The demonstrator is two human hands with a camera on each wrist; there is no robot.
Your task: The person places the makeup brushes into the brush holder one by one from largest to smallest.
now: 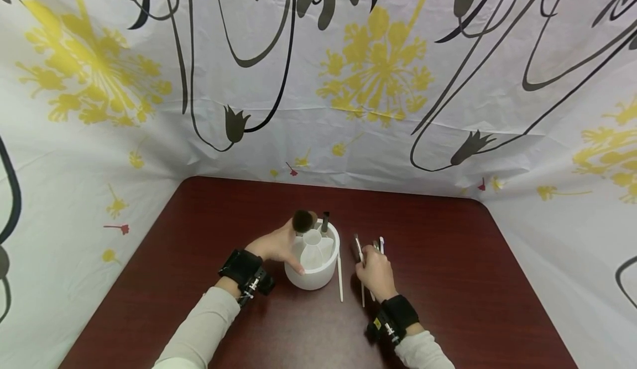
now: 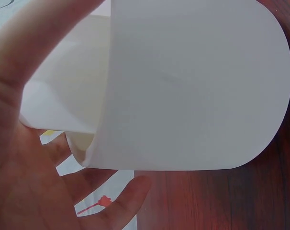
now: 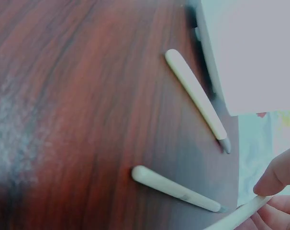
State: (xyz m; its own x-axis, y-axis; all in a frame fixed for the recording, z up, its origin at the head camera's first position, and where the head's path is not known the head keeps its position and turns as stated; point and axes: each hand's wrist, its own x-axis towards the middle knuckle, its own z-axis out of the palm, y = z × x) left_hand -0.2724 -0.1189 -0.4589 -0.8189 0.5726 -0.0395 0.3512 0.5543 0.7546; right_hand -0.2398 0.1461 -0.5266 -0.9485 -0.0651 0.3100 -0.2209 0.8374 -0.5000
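A round white brush holder (image 1: 311, 280) with inner compartments stands on the table. My left hand (image 1: 276, 245) holds it from the left, thumb over the near rim and fingers round the far side. In it stand a large fluffy makeup brush (image 1: 302, 221) and a small dark-tipped brush (image 1: 325, 223). To the right of the holder, my right hand (image 1: 376, 276) pinches a pale makeup brush handle (image 3: 240, 214) between thumb and fingers. Two more pale-handled brushes lie close by: one brush (image 3: 197, 93) beside the holder, another brush (image 3: 176, 189) nearer the right hand.
The dark red wooden table (image 1: 239, 203) has rounded far corners. A white cloth (image 1: 278, 92) with yellow and grey flower prints hangs behind it and at both sides. White tips of a brush or stick (image 1: 381, 244) show just beyond the right hand.
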